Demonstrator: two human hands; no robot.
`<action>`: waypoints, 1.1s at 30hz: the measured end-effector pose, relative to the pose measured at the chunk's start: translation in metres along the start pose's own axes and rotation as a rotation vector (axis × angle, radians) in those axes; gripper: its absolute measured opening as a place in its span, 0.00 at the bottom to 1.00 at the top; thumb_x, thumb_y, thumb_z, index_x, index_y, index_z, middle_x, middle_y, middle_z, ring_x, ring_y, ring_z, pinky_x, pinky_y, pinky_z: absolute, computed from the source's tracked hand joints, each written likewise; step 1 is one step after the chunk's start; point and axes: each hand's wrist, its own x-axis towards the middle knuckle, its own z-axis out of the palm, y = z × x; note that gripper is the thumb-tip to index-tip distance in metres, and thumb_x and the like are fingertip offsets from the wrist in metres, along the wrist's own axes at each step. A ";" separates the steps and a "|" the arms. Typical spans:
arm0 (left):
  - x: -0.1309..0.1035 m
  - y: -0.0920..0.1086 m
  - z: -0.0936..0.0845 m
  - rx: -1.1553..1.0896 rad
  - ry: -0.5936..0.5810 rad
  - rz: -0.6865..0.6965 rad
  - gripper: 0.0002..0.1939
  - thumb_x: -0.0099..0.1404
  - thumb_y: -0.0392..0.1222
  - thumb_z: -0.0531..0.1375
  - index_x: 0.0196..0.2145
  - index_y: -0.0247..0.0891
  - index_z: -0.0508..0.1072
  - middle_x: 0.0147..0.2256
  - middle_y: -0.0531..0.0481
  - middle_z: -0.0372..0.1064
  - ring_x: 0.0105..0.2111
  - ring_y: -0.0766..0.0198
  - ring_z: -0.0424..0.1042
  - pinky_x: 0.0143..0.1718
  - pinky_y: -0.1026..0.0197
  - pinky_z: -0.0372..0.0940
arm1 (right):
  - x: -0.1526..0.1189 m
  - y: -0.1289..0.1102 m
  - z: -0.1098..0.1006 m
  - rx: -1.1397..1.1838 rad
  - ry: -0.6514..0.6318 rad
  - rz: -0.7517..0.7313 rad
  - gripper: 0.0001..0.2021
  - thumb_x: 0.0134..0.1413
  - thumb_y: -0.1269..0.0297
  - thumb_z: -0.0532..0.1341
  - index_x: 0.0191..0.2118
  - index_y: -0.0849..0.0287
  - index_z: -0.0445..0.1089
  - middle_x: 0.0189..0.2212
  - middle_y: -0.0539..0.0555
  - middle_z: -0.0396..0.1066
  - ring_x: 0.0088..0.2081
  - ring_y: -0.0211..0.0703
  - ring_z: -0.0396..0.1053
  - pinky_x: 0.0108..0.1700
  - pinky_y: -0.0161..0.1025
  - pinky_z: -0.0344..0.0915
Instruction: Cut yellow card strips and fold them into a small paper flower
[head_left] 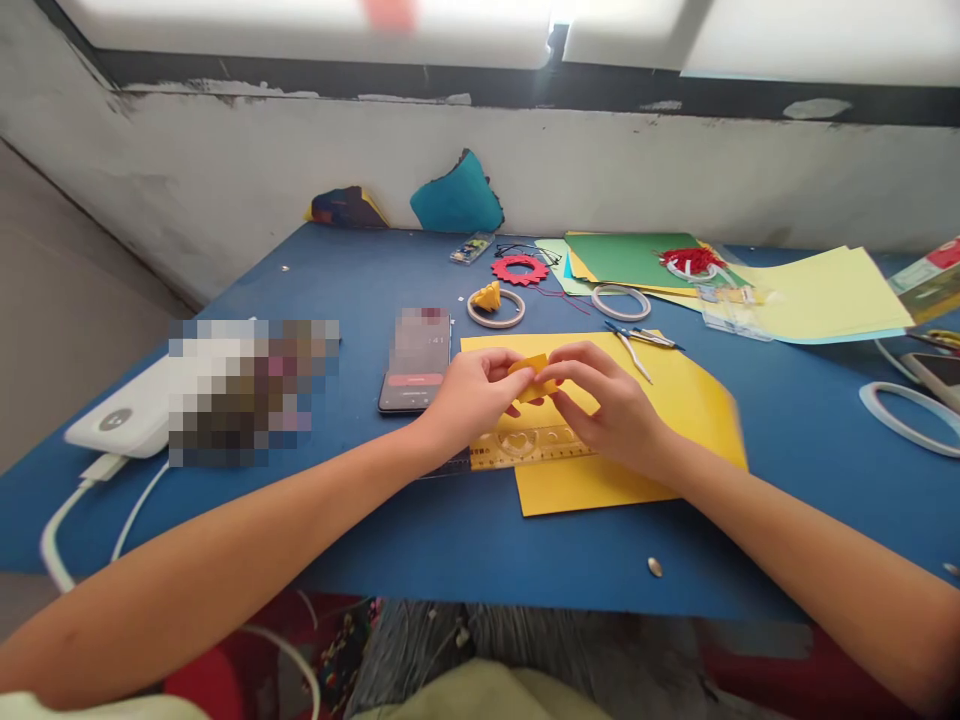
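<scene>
A small piece of yellow paper [534, 374] is held up between both hands near the middle of the view. The fingers of my left hand [480, 392] pinch it from the left. My right hand [611, 400] grips its right edge with thumb and fingertips. Under the hands lies a large yellow sheet [637, 478]. A clear ruler [525, 448] with cut-out shapes rests partly on that sheet, below my left hand. Just beyond my right hand lie a compass [652, 338] and a thin white stick-like thing [634, 358].
A phone [411, 390] lies left of the hands, with a white power bank [142, 400] and cable farther left. Behind are tape rolls [621, 302], a folded yellow paper piece [487, 296], a red paper ring [519, 269] and green sheets [630, 258]. Pale yellow paper [832, 295] lies right.
</scene>
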 end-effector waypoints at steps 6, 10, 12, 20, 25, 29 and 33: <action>-0.001 0.001 0.000 0.041 -0.004 0.034 0.11 0.59 0.45 0.60 0.34 0.34 0.77 0.33 0.46 0.74 0.33 0.64 0.71 0.27 0.66 0.67 | 0.003 -0.002 -0.001 0.040 0.007 -0.003 0.06 0.54 0.70 0.60 0.39 0.56 0.67 0.38 0.56 0.66 0.39 0.42 0.68 0.41 0.42 0.68; 0.000 0.001 -0.002 -0.031 -0.027 -0.023 0.12 0.58 0.45 0.61 0.35 0.35 0.79 0.35 0.45 0.75 0.34 0.63 0.71 0.30 0.65 0.67 | 0.002 -0.001 -0.002 0.050 0.021 -0.003 0.03 0.54 0.67 0.62 0.35 0.56 0.68 0.37 0.55 0.66 0.37 0.41 0.68 0.40 0.40 0.68; 0.000 0.002 -0.002 -0.080 -0.045 -0.063 0.12 0.57 0.45 0.62 0.35 0.36 0.79 0.36 0.45 0.76 0.35 0.63 0.72 0.31 0.65 0.67 | 0.002 -0.001 -0.003 0.047 0.019 0.006 0.05 0.53 0.66 0.63 0.37 0.56 0.68 0.37 0.55 0.67 0.39 0.42 0.68 0.41 0.41 0.68; 0.002 0.000 -0.003 -0.106 -0.002 -0.135 0.10 0.58 0.43 0.62 0.35 0.34 0.76 0.37 0.46 0.73 0.34 0.66 0.72 0.28 0.68 0.66 | 0.004 -0.003 -0.002 0.000 -0.004 0.007 0.08 0.55 0.67 0.61 0.41 0.54 0.66 0.38 0.55 0.69 0.38 0.43 0.69 0.41 0.44 0.68; 0.003 0.001 -0.004 -0.113 -0.044 -0.145 0.09 0.60 0.43 0.60 0.32 0.34 0.73 0.34 0.47 0.72 0.32 0.66 0.74 0.28 0.68 0.65 | 0.003 0.001 -0.001 -0.121 0.039 -0.068 0.05 0.55 0.67 0.62 0.38 0.56 0.67 0.35 0.54 0.72 0.36 0.42 0.70 0.39 0.42 0.66; 0.002 0.001 -0.004 -0.128 -0.092 -0.151 0.09 0.61 0.43 0.60 0.33 0.33 0.73 0.35 0.45 0.73 0.34 0.63 0.75 0.28 0.68 0.65 | 0.004 0.001 -0.002 -0.083 0.071 -0.037 0.02 0.56 0.70 0.59 0.35 0.57 0.67 0.33 0.54 0.71 0.35 0.40 0.69 0.38 0.40 0.66; 0.001 0.002 -0.004 -0.099 -0.112 -0.097 0.13 0.63 0.45 0.57 0.35 0.31 0.74 0.37 0.42 0.74 0.36 0.62 0.75 0.28 0.68 0.65 | 0.004 0.000 -0.003 -0.012 0.074 0.057 0.02 0.57 0.69 0.58 0.33 0.56 0.67 0.33 0.54 0.70 0.35 0.40 0.69 0.37 0.40 0.67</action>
